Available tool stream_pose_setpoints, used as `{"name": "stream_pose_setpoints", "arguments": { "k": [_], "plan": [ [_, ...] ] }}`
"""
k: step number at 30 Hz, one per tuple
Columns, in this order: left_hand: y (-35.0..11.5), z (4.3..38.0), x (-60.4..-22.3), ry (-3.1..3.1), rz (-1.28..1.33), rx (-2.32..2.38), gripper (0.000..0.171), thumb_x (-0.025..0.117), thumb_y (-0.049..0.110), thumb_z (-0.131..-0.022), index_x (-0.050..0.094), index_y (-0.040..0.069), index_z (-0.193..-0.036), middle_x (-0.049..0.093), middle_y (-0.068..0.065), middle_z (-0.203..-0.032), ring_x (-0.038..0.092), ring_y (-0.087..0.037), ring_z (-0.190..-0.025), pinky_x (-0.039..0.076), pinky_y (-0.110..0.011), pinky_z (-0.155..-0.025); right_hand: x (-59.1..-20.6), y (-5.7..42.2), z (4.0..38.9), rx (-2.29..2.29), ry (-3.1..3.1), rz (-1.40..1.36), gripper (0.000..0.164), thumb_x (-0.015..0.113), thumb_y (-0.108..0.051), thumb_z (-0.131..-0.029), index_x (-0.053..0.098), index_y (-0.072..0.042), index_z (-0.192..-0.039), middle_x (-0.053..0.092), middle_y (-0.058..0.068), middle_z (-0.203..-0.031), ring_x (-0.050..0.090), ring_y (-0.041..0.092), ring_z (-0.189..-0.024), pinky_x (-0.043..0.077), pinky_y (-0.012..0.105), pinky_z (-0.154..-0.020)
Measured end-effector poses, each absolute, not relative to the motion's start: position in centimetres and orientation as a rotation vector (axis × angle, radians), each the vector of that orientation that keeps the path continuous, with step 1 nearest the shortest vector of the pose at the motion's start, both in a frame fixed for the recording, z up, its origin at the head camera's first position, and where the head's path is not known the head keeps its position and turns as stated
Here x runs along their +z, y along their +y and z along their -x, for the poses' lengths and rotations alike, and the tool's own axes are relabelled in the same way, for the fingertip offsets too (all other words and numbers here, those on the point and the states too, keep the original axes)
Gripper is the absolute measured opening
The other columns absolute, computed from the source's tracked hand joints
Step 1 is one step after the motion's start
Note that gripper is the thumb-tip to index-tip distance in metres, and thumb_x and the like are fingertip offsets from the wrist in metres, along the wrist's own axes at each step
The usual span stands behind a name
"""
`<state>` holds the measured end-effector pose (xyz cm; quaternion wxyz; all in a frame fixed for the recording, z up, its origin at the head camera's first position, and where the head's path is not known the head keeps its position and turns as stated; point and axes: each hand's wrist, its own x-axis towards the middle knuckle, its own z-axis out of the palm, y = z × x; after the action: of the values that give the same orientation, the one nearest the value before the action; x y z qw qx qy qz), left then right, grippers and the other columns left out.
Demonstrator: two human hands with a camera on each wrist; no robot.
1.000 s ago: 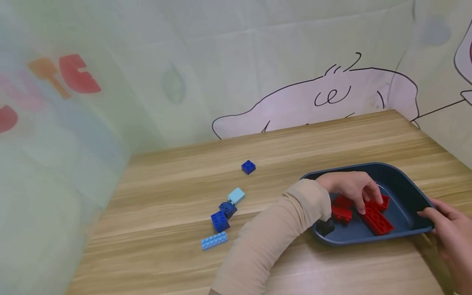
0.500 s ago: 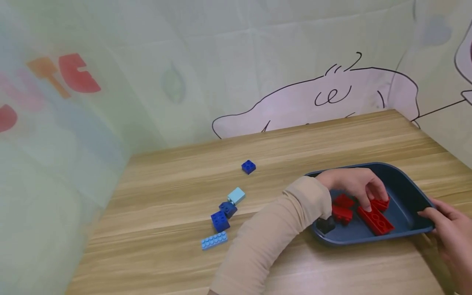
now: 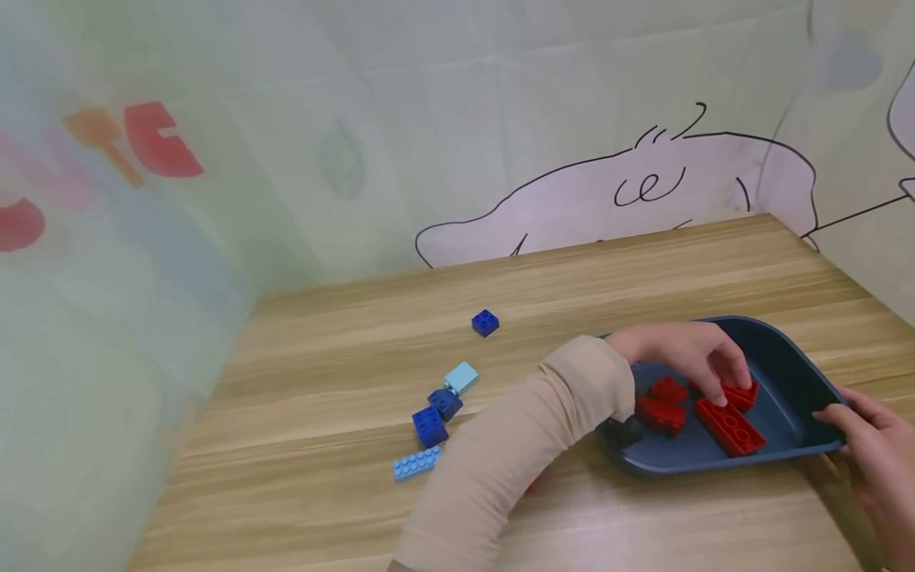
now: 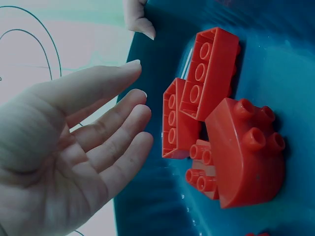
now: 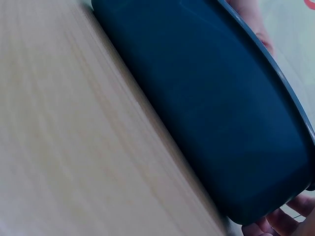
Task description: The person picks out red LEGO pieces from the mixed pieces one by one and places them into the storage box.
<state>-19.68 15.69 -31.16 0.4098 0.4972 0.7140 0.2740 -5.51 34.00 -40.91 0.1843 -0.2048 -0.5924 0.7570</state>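
A dark blue tray (image 3: 789, 353) sits at the right of the wooden table and holds several red bricks. Among them are a long flat one (image 3: 731, 427) and a curved one (image 4: 243, 152) beside stacked plates (image 4: 209, 73). My left hand (image 3: 686, 349) hovers over the tray with its fingertips down by the bricks. In the left wrist view this hand (image 4: 98, 142) is open, palm bare, fingers straight, holding nothing. My right hand (image 3: 861, 429) holds the tray's right rim, thumb on the edge. Its fingertips (image 5: 275, 225) lie against the tray's outer wall (image 5: 206, 108).
Left of the sleeve lie loose blue bricks: a dark blue square one (image 3: 484, 322) farther back, a pale blue cube (image 3: 461, 377), two dark blue ones (image 3: 430, 425) and a light blue plate (image 3: 417, 463). A dark brick (image 3: 629, 433) sits at the tray's left end. Printed cloth walls enclose the table.
My left hand has drifted a little farther and to the right over the tray, its fingertips coming off the long red brick. The right hand and tray stay put.
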Motion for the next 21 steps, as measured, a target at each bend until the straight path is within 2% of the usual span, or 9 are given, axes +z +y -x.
{"name": "stream_pose_setpoints", "arguments": {
  "k": [10,16,21],
  "plan": [
    [14.8,19.1,-30.2,1.818,-1.273,0.622,0.036,0.068,-0.001,-0.081,0.059,0.001,-0.116,0.060,-0.006,-0.113,0.054,-0.004,-0.092,0.046,-0.010,-0.075,-40.4,33.6,5.3,2.132,-1.668,0.592,0.048,0.047,0.012,-0.082,0.070,-0.027,-0.070,0.061,-0.014,-0.067,0.055,-0.001,-0.051,0.035,0.013,-0.037],
    [13.9,18.8,-29.9,1.853,-1.300,0.575,0.036,0.069,0.003,-0.082,0.059,0.003,-0.117,0.060,-0.004,-0.112,0.055,-0.004,-0.093,0.044,-0.009,-0.076,-41.1,34.1,5.5,2.143,-1.676,0.588,0.047,0.048,0.012,-0.082,0.070,-0.028,-0.072,0.061,-0.015,-0.069,0.057,-0.001,-0.053,0.041,0.014,-0.039],
    [12.6,18.5,-29.6,1.880,-1.318,0.552,0.034,0.069,0.005,-0.082,0.061,0.005,-0.115,0.060,-0.001,-0.109,0.054,-0.001,-0.090,0.044,-0.009,-0.077,-41.2,34.2,5.5,2.151,-1.668,0.557,0.047,0.048,0.012,-0.082,0.071,-0.027,-0.072,0.062,-0.014,-0.069,0.057,-0.001,-0.052,0.041,0.014,-0.039]
  ]
}}
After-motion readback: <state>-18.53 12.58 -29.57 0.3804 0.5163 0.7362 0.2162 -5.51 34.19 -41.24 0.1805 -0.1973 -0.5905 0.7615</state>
